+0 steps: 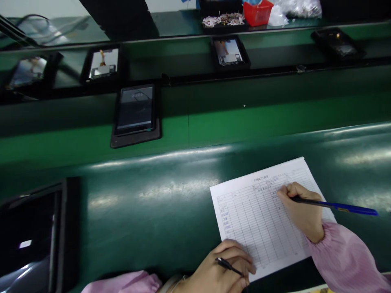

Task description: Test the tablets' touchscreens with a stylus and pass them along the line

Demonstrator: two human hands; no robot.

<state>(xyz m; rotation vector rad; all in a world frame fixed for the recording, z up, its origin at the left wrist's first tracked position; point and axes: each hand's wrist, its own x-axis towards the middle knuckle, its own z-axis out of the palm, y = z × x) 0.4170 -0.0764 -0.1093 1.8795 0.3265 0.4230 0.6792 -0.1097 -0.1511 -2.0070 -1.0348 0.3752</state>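
Observation:
A white printed form [259, 211] with a ruled table lies on the green bench at the lower right. My right hand [301, 211] rests on the sheet and grips a blue pen [342, 206], its tip near the upper part of the table. My left hand [221, 266] presses on the sheet's near left corner and holds a thin black stick-like tool [229, 266] between its fingers. Both wrists wear pink sleeves.
A tablet in a black tray [136, 114] sits on the green conveyor belt beyond the bench. Further trays with opened devices [230, 53] ride a belt behind it. A large dark tray [33, 236] occupies the lower left. A red bin [258, 12] stands at the back.

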